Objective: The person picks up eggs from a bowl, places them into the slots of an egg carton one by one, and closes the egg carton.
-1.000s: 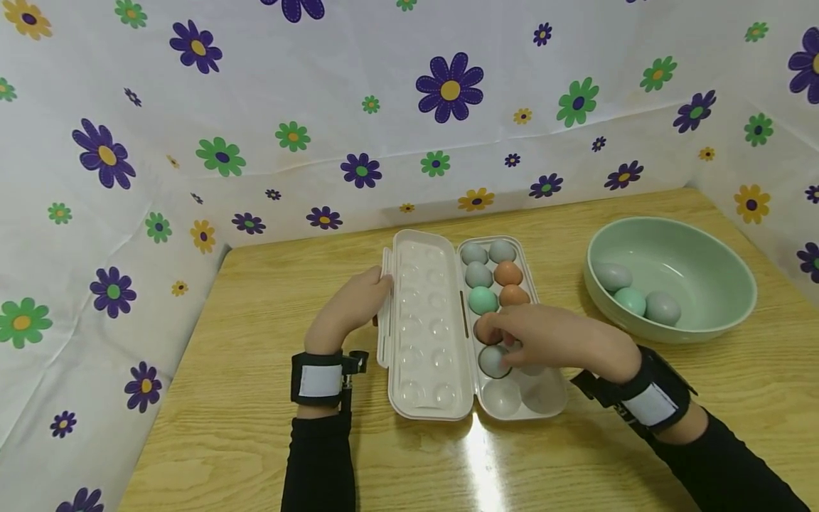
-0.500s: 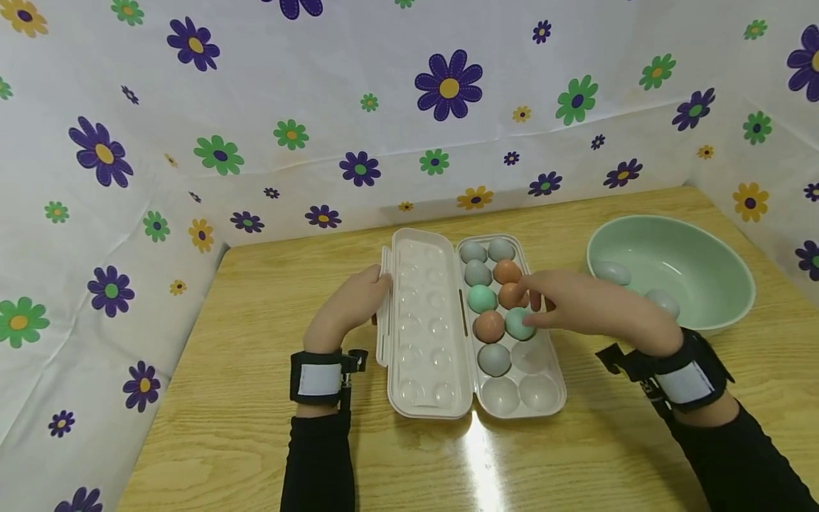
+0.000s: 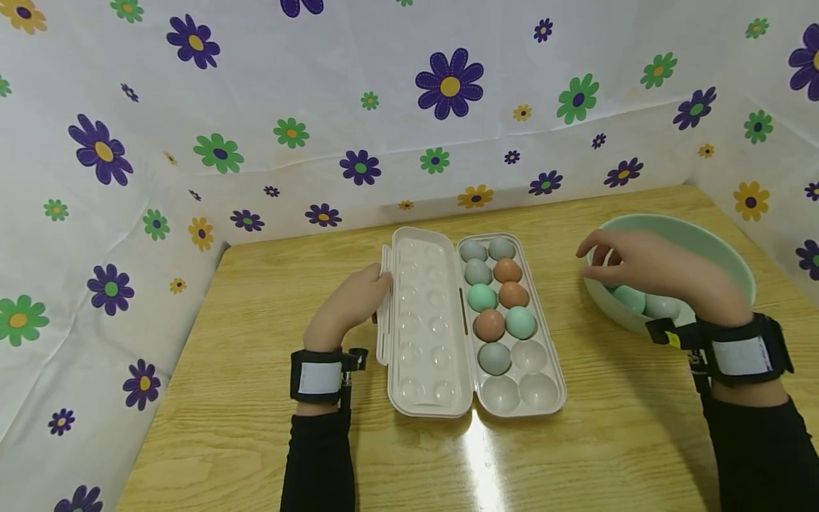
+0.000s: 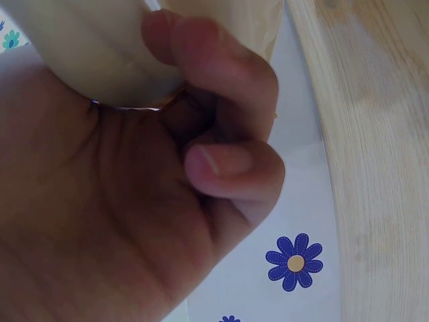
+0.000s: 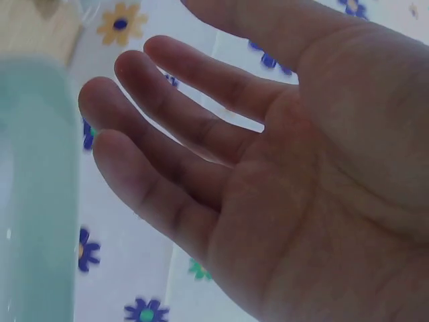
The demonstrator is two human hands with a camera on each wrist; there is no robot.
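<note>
An egg carton (image 3: pixel 554 407) lies open on the table, its lid (image 3: pixel 424 323) folded out to the left. Grey, orange and green eggs fill the far cups; three near cups hold none. My left hand (image 3: pixel 348 302) grips the lid's left edge, and in the left wrist view its fingers curl by the pale lid (image 4: pixel 90 50). Over the left rim of a green bowl (image 3: pixel 736 267) hovers my right hand (image 3: pixel 659 267), fingers loosely bent. Nothing is in it in the right wrist view. Below it a green egg (image 3: pixel 630 299) and a grey egg (image 3: pixel 662 306) show; a third is mostly covered.
The wooden table (image 3: pixel 275 441) meets a white flowered cloth (image 3: pixel 358 85) behind and at both sides. The bowl stands to the right of the carton, with a strip of table between them.
My right hand has let go of a green egg in the carton's right row, fourth from the far end, and moved right to the bowl. My left hand stays at the lid.
</note>
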